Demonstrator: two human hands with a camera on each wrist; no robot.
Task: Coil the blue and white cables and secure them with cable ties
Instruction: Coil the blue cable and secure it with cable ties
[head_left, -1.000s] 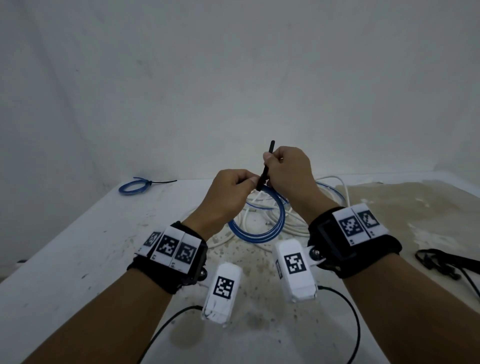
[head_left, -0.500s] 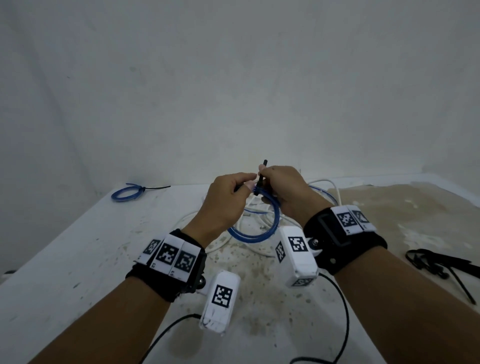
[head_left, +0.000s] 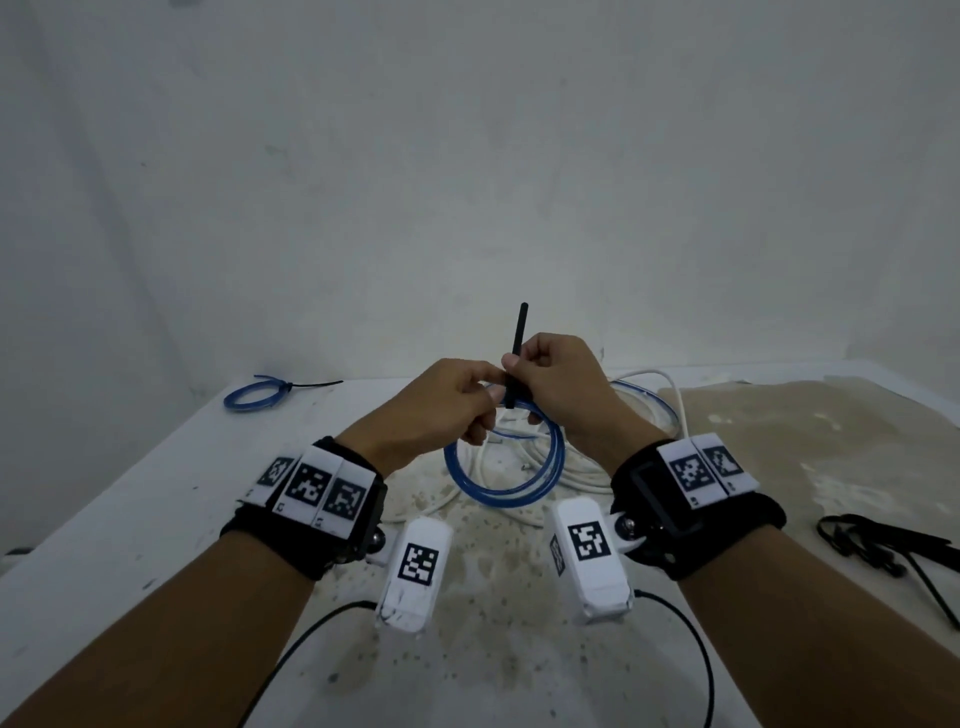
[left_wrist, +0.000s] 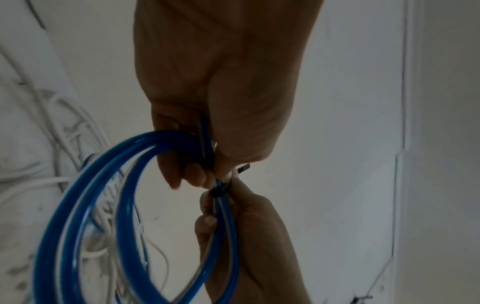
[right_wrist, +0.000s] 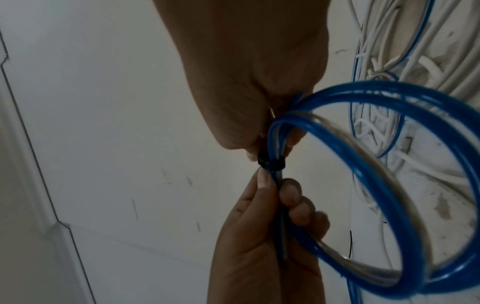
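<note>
A blue cable coil (head_left: 506, 470) hangs in the air between my hands, above the table. My left hand (head_left: 483, 402) grips the coil's top strands, its fingers curled round them (right_wrist: 288, 197). A black cable tie (right_wrist: 271, 162) is looped tightly round those strands. My right hand (head_left: 519, 371) pinches the tie's tail (head_left: 519, 332), which sticks straight up above the fingers. In the left wrist view the tie's head (left_wrist: 221, 190) sits between both hands' fingertips. Loose white cables (head_left: 592, 467) lie tangled on the table under the coil.
A tied blue coil (head_left: 254, 394) with its black tail lies at the table's far left. A bunch of black cable ties (head_left: 878, 543) lies at the right. A loose blue cable (head_left: 654, 402) runs among the white ones. The wall stands close behind the table (head_left: 156, 493).
More of the tie's tail stands above my right fingers than half a second ago. Both hands stay together at the coil's top, slightly lower than a second ago.
</note>
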